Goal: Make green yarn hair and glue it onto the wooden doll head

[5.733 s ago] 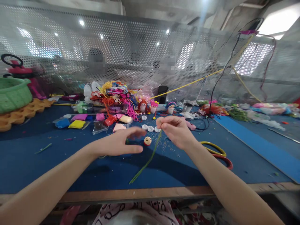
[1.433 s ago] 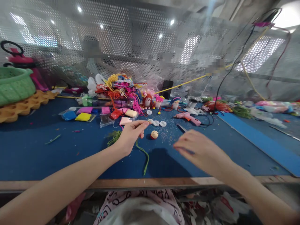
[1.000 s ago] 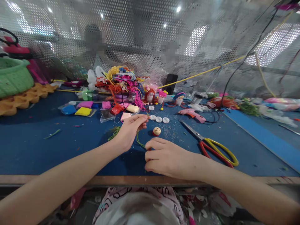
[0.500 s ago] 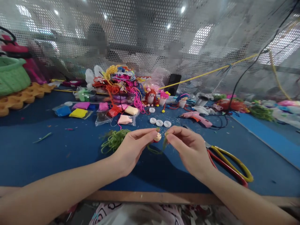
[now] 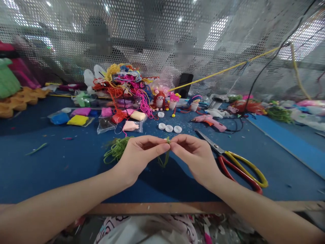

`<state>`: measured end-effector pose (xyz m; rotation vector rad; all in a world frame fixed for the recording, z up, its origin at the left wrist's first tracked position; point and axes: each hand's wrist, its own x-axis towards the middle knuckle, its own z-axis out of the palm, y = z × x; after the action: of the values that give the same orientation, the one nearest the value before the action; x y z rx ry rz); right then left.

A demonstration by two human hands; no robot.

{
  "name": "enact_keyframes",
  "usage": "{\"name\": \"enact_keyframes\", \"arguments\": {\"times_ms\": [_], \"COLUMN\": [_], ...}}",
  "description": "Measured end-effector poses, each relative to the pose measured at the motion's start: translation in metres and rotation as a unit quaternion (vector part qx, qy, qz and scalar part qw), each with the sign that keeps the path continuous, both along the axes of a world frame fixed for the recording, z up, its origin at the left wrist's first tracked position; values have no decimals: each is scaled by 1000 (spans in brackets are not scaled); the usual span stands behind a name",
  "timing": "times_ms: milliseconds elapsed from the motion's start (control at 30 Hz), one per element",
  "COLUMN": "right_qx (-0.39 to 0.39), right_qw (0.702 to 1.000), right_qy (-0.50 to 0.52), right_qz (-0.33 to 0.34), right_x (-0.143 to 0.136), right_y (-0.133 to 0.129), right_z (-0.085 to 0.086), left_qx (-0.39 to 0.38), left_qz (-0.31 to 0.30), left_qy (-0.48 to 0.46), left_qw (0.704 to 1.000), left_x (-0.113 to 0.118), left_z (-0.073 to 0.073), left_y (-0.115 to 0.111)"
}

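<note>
A green yarn strand (image 5: 167,158) is pinched by the fingers (image 5: 161,148) of the left hand (image 5: 141,156) and the right hand (image 5: 196,156), its loop seen below them, with a green yarn bundle (image 5: 115,150) laid on the bench (image 5: 76,169) left of the fingers and scissors (image 5: 217,148) to their right.

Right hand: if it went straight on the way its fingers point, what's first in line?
Most likely the left hand, its thumb and fingertips directly opposite, with green yarn held where the hands meet. Any gap between them is too small to judge.
</note>
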<state>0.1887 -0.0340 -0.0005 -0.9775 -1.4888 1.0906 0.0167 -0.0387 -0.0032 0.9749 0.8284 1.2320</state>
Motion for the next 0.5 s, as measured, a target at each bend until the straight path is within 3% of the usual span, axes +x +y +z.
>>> {"name": "enact_keyframes", "arguments": {"times_ms": [267,500], "right_qx": [29,1], "right_qw": [999,1000], "right_qy": [-20,1], "right_qz": [-1,4], "right_x": [-2,-2], "right_y": [-2,-1], "right_z": [2,1], "left_qx": [7,44], "left_qz": [-15,-34], "left_qy": [26,38], "left_qw": [1000,998], "left_x": [-2,-3], "left_z": [0,-1], "left_y": [0,0]}}
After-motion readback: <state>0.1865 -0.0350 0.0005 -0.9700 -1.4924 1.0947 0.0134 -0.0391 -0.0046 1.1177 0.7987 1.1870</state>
